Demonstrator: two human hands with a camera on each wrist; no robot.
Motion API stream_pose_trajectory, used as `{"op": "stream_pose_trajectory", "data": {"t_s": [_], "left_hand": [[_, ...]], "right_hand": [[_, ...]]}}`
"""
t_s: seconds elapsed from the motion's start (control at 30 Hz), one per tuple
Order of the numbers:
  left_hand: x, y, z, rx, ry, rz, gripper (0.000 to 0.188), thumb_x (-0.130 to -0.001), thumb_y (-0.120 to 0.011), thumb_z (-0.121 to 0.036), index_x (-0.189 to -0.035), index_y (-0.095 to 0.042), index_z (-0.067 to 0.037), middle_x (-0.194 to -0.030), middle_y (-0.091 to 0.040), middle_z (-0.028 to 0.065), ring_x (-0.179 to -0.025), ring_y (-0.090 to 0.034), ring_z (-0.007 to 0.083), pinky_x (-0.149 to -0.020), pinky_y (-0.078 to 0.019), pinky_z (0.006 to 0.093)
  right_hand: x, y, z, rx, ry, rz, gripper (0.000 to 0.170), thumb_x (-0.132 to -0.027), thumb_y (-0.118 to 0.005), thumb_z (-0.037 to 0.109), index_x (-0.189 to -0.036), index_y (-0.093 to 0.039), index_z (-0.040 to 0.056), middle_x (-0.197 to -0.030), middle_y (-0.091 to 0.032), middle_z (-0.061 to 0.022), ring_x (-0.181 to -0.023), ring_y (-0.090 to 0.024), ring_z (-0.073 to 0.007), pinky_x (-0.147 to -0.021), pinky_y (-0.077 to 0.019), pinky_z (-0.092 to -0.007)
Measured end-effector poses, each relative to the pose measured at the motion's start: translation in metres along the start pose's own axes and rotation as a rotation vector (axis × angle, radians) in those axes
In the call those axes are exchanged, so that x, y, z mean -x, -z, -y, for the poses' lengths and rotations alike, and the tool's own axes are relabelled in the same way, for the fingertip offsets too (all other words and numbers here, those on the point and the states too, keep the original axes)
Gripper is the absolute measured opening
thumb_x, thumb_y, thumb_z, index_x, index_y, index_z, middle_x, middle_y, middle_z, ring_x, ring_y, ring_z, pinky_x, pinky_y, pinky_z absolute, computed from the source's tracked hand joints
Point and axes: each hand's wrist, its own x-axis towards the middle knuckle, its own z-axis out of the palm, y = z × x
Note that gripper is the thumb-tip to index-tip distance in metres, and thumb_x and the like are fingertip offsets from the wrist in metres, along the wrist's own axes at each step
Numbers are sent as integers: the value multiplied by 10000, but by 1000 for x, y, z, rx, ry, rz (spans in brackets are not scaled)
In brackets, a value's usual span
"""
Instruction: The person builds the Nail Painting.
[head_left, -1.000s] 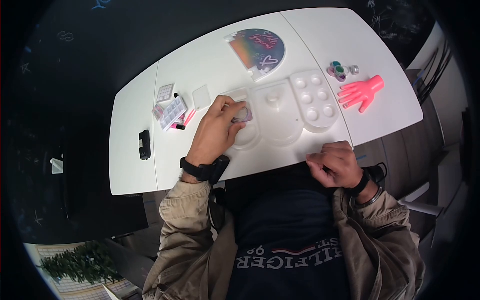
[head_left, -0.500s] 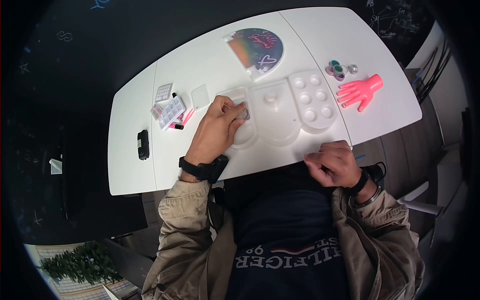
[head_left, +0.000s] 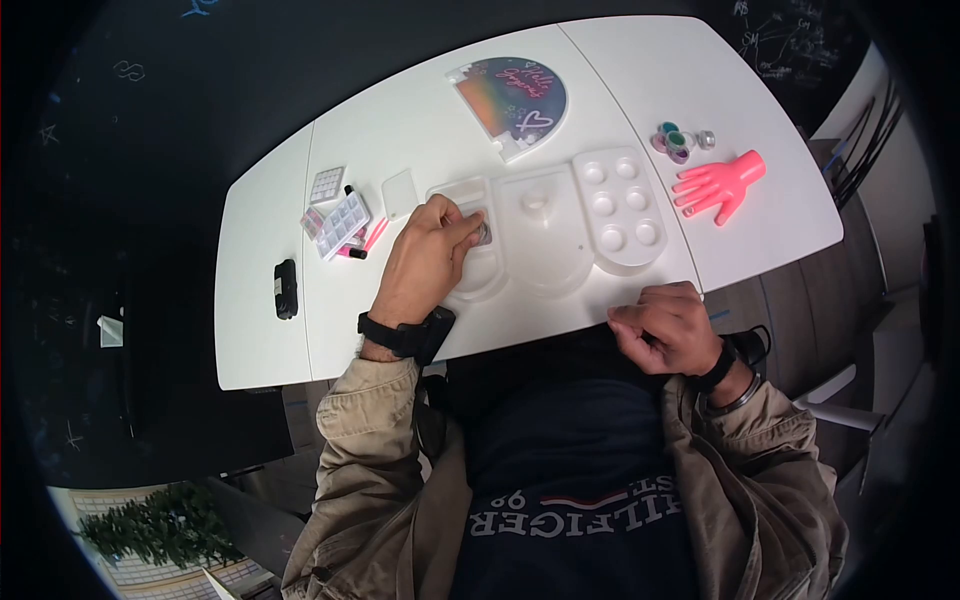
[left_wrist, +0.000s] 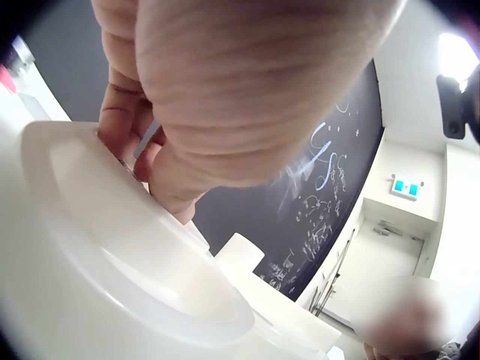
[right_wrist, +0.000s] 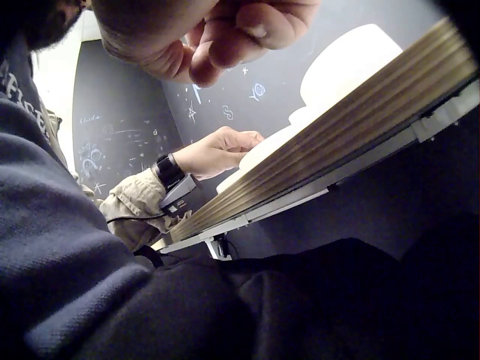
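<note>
My left hand (head_left: pixel 425 255) reaches into a translucent compartment tray (head_left: pixel 484 275). Its thumb and fingers pinch a small, round, clear-and-greyish item (head_left: pixel 484 235), mostly hidden by the fingers. From the left wrist, the fingertips go down just behind the pale wall of the tray (left_wrist: pixel 150 255). To the right of that tray are a wider translucent piece (head_left: pixel 545 255) with a raised knob and a white palette (head_left: pixel 620 205) with several round wells. My right hand (head_left: pixel 672 328) hangs loosely curled by the table's front edge, holding nothing.
A half-round "Hello Gorgeous" board (head_left: pixel 515 105) lies at the back. On the right are a pink model hand (head_left: pixel 718 187) and several small jars (head_left: pixel 676 140). Small divided boxes (head_left: pixel 343 226), a clear lid (head_left: pixel 399 194) and a black case (head_left: pixel 286 289) lie on the left.
The joined trays have shifted slightly left and toward my body. My left fingers have drawn closer together over the round item, which shows less. My right hand stays put.
</note>
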Motion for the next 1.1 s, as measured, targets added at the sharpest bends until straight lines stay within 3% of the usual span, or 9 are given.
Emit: {"op": "stream_pose_trajectory", "data": {"t_s": [0.2, 0.3, 0.4, 0.6, 0.7, 1.0, 1.1], "left_hand": [[2, 6, 7, 75, 28, 37, 224, -972, -814, -79, -1190, -834, -33, -1097, -767, 146, -880, -749, 315, -754, -598, 412], [-1, 15, 12, 115, -33, -10, 218, -980, -800, -73, -1194, -825, -35, -1127, -785, 151, -931, -755, 322, -733, -601, 402], [-3, 19, 20, 6, -65, -176, 288, -978, -802, -81, -1264, -795, -54, -1165, -780, 157, -974, -754, 327, -753, -608, 392], [0, 12, 33, -100, -96, -170, 415, -970, -813, -89, -1374, -726, -53, -1245, -757, 174, -922, -733, 315, -794, -603, 396], [2, 13, 24, 57, 54, -91, 417, -962, -813, -75, -1368, -724, -40, -1242, -753, 178, -887, -733, 308, -791, -599, 402], [6, 7, 26, 173, 32, 84, 394, -957, -747, -55, -1349, -724, -25, -1114, -782, 182, -768, -732, 318, -739, -593, 414], [5, 10, 18, 152, 65, 98, 401, -951, -741, -54, -1350, -724, -21, -1128, -765, 200, -848, -744, 350, -774, -593, 425]], "right_hand": [[0, -2, -1, -9, 3, -13, 95, -866, -815, 17, -935, -776, 69, -641, -618, -32, -536, -626, -227, -516, -499, -358], [0, -1, 0, 3, -4, -7, 99, -861, -816, 16, -935, -777, 70, -641, -619, -32, -536, -627, -226, -516, -499, -358], [2, -1, -1, 10, -1, -8, 106, -857, -816, 14, -937, -777, 70, -640, -618, -33, -537, -628, -226, -516, -499, -356], [2, -3, -2, -2, -10, -10, 123, -843, -817, 9, -940, -778, 74, -642, -617, -33, -539, -627, -225, -525, -505, -353], [3, -2, -3, 7, -1, 0, 128, -838, -819, 8, -939, -778, 75, -649, -621, -33, -542, -627, -225, -530, -507, -354], [1, -3, -1, 15, -4, 0, 136, -831, -821, -7, -938, -771, 63, -641, -608, -33, -532, -601, -225, -524, -486, -355], [-1, -2, 1, 34, -1, 17, 152, -831, -820, -22, -951, -769, 54, -631, -595, -29, -526, -594, -217, -520, -476, -350]]}}
